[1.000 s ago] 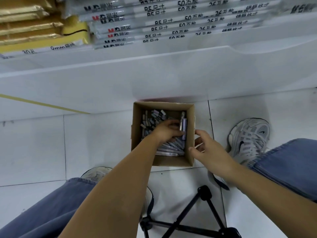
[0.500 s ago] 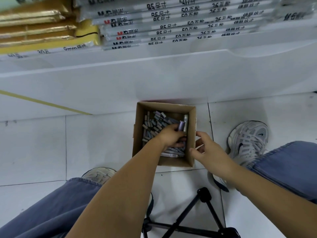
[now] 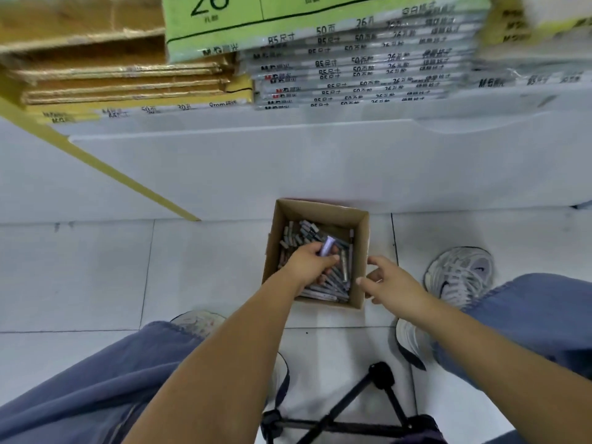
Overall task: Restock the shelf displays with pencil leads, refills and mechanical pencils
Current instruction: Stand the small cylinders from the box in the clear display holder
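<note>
A small open cardboard box [image 3: 272,248] stands on the white tiled floor against the shelf base. It holds several grey lead and refill tubes [image 3: 333,283]. My left hand [image 3: 309,262] is inside the box, its fingers curled round a pale purple tube [image 3: 327,245] that sticks up from the fist. My right hand [image 3: 389,282] hovers at the box's right wall, fingers spread and relaxed, holding nothing.
The white shelf base [image 3: 288,168] rises just behind the box. Above it lie stacked notebook packs [image 3: 358,72] and yellow-brown packs [image 3: 121,81]. My sneakers [image 3: 458,274] flank the box. A black tripod [image 3: 355,408] stands on the floor near my knees.
My left hand has closed on the purple tube and raised it a little out of the pile. The camera has tilted up, showing more shelf. My right hand has stayed beside the box.
</note>
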Demonstrator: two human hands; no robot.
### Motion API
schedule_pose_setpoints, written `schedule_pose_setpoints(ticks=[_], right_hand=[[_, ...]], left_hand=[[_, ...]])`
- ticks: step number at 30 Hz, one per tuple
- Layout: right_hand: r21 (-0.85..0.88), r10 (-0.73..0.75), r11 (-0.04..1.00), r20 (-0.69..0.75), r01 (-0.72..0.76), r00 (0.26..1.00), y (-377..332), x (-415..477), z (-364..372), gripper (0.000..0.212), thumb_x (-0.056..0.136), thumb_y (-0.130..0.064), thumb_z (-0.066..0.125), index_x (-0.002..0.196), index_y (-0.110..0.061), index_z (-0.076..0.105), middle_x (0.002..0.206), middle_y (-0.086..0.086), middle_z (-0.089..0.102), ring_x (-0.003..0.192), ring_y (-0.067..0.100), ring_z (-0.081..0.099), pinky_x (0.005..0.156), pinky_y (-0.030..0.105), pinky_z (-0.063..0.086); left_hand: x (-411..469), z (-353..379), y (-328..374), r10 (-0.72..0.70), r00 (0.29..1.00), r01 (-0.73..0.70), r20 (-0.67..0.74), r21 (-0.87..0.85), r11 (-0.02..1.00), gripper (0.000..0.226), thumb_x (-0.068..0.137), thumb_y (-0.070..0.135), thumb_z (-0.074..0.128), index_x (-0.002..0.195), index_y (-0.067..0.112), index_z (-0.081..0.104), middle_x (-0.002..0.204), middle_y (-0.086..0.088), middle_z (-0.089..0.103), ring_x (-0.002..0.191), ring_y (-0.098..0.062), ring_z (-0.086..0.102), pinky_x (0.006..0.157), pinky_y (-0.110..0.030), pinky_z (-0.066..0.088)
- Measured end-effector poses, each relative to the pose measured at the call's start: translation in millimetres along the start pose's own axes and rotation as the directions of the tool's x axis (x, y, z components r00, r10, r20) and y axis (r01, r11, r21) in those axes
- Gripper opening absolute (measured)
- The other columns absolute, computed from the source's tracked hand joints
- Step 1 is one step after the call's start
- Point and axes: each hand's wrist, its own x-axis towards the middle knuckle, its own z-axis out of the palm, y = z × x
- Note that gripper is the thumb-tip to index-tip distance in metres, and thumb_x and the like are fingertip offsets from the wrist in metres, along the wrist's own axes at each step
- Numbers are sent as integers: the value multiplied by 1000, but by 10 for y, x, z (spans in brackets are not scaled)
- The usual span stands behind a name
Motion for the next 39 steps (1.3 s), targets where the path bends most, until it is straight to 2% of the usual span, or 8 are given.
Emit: schedule_pose_setpoints(ticks=[3,10,16,26,28,31,36,39], right_hand=[[-7,3,1000,-13,-3,1000,-2,0,23,49,93,-31,60,138,-18,42,86,-4,66,82,12,66,84,39,55],[26,34,999,2,-34,999,40,33,-2,48,91,-34,62,133,-23,42,90,-4,65,80,9,65,84,40,55],[21,49,999,23,-49,999,28,55,4,46,90,-34,61,131,-26,41,93,-1,62,83,13,64,78,32,54],[20,62,998,69,-64,996,26,76,-37,46,90,-34,61,131,-22,42,92,-1,61,78,12,62,57,16,45],[-94,42,995,77,-35,996,-12,57,-111,51,89,-40,63,132,-21,44,94,-8,59,80,5,59,60,16,40],[-205,-131,974,-181,93,975,-158,-16,-213,47,88,-44,64,128,-22,51,90,-11,58,79,4,56,65,21,40],[249,-353,896,-105,368,930,-746,-264,-231,47,89,-31,66,127,-52,48,90,-15,69,79,9,69,73,27,56],[348,-494,789,-131,507,859,-1080,-482,-270,58,88,-18,69,113,-66,49,91,-10,72,80,8,70,71,25,57]], left_hand=[[80,135,-100,-30,993,36,-114,49,998,19,96,22,63,113,13,65,79,-9,59,58,-14,48,53,-24,43],[331,256,-105,-72,987,97,-143,176,980,18,93,28,68,103,14,61,87,-7,61,83,-25,62,74,-32,50],[413,257,-176,-42,967,104,-253,234,967,44,84,31,77,119,12,59,108,-7,65,102,-29,64,93,-43,54],[356,-31,-159,-98,995,101,-24,211,972,28,85,29,75,106,11,68,101,-15,70,86,-25,67,82,-37,56],[212,-166,-62,-91,996,91,-6,185,979,36,80,40,76,105,14,70,79,-8,67,64,-19,60,60,-30,51],[-52,-391,194,-9,1000,5,30,118,993,39,70,49,78,99,23,73,57,8,58,47,-7,46,46,-21,36],[-748,-567,770,223,968,-235,115,101,967,25,75,45,78,98,34,76,76,13,72,66,-6,65,59,-14,45],[-1226,-603,1038,348,931,-361,112,139,922,12,82,37,77,93,33,76,53,17,55,44,1,44,44,-12,33]])
